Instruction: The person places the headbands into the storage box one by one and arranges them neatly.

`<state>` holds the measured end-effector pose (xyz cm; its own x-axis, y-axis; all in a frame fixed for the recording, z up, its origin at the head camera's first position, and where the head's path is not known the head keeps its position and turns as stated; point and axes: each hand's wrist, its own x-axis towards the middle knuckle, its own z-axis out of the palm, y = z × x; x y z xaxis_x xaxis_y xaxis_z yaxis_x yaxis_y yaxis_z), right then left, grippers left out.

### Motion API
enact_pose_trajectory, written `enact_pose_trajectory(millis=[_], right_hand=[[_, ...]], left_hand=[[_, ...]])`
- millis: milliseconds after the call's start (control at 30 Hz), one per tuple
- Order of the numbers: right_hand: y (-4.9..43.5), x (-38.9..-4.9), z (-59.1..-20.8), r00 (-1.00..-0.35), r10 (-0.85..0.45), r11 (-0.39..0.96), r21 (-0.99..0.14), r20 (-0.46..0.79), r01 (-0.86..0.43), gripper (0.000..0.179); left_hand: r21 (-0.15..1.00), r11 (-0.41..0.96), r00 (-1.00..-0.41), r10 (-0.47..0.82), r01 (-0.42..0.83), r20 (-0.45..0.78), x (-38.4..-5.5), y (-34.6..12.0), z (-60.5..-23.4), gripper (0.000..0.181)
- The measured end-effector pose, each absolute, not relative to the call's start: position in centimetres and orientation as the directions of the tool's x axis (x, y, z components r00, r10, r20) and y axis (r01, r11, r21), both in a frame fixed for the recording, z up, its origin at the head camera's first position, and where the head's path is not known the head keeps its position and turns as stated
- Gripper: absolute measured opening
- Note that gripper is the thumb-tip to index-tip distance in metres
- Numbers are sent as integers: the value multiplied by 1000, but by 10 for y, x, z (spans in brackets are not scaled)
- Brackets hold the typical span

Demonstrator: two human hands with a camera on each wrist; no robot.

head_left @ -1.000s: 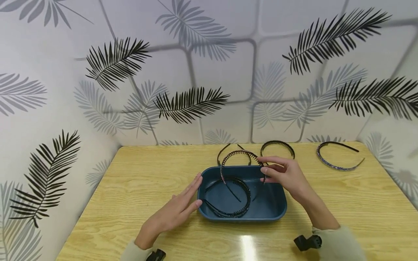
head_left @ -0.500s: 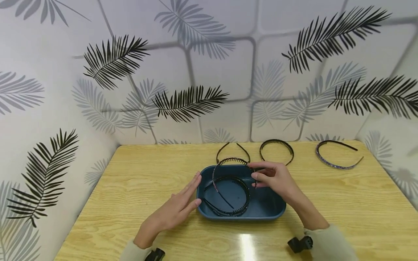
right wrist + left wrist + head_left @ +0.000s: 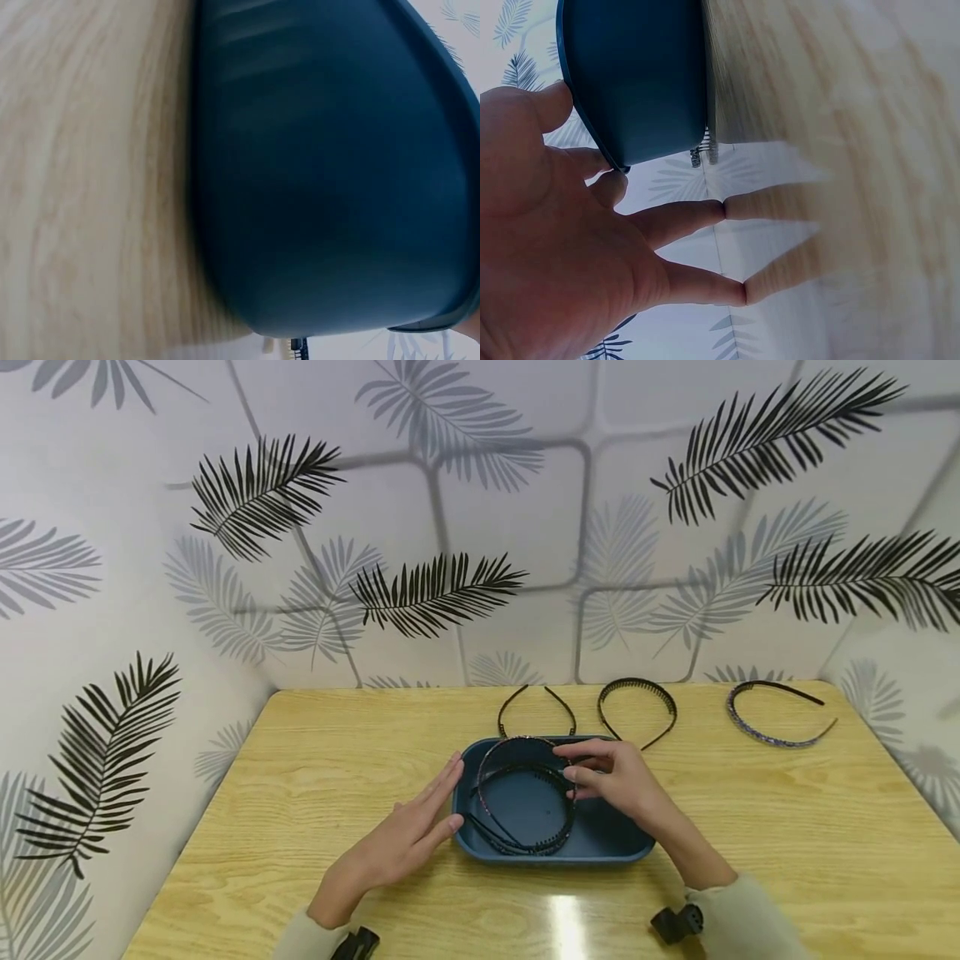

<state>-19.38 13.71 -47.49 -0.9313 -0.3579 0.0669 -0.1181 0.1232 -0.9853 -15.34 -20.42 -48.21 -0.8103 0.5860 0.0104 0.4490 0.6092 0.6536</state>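
Pink-flecked headband (image 3: 522, 737) pinched over the left half of the blue bin (image 3: 617, 833)

From my station the hardest thing to read is the headband's right limb: the right hand (image 3: 611, 777) covers part of it with thumb and fingers, pinching there, and the exact contact is hidden. The lower tip gets lost among the dark headbands (image 3: 557, 847) lying in the bin; I cannot count those, nor tell whether the held one touches them. My right wrist view hardly helps, since the bin's outer wall fills most of it and only a sliver of skin shows at the lower right edge.

The held headband sits at the centre of the head view, its arch towards the top of the frame, the left limb curving down and then to the lower right. The bin's long axis runs left to right.

My left hand (image 3: 408, 831) has its fingers spread at the bin's left end; the left wrist view shows the thumb at the rim.

Upper right of the bin I see a black toothed headband (image 3: 637, 682) and, farther right, a blue glittery headband (image 3: 750, 731). A thin black headband (image 3: 567, 708) points its ends upward behind the bin, which hides its lower part.
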Motion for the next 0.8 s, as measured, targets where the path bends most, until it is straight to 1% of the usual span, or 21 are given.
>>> enact_pose_trajectory(millis=[567,800], right_hand=[[131,-193,-477,-921,-387,222,-967,34,-129,32],[130,-195,-481,-922,-387,236,-965,12,-112,31]], left_hand=[[658,611,-810,586,440,-3,-153,-204,-479,69],[663,609,-811,585,435,-7,-153,-204,-480,69]])
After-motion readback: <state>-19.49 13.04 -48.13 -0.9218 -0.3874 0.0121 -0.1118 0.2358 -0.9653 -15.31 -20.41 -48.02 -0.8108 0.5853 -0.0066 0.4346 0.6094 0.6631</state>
